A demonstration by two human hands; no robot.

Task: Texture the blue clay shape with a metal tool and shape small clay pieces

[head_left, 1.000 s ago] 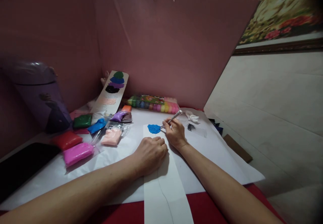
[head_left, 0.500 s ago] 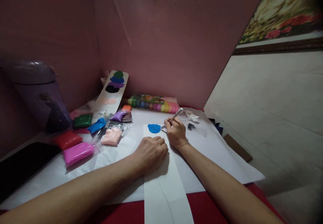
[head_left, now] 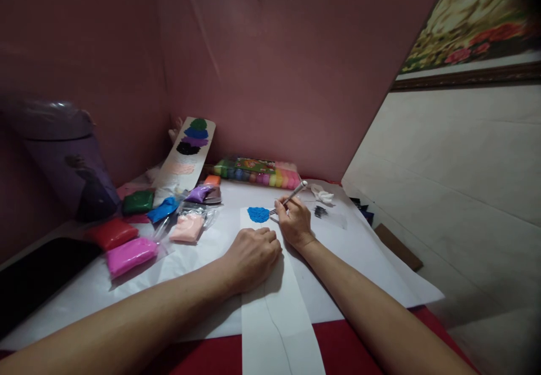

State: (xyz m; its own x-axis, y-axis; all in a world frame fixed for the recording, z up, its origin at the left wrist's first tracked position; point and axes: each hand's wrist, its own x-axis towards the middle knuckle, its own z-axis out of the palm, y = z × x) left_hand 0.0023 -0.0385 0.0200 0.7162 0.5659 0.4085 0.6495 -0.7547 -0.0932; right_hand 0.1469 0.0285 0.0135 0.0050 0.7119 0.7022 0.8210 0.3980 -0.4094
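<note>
My right hand [head_left: 293, 221] pinches a thin metal tool [head_left: 291, 195], its tip at the right edge of a flat patch of blue clay [head_left: 258, 214]. The clay lies at the far end of a long white paper strip [head_left: 276, 307]. My left hand [head_left: 252, 255] rests as a loose fist on that strip, just below the clay, pressing the strip down. Nothing shows inside the fist.
Bags of clay lie at the left: pink [head_left: 130, 254], red [head_left: 112, 233], green [head_left: 138, 201], blue [head_left: 163, 210], peach [head_left: 187, 227], purple [head_left: 198, 194]. A colour sample card [head_left: 186, 152] leans on the pink board [head_left: 274, 70]. A clay box [head_left: 257, 172], white scraps [head_left: 323, 196] and a purple cup [head_left: 70, 163] stand nearby.
The tool's upper end has shifted slightly right and up as my right hand works at the clay's edge. My left hand has stayed put.
</note>
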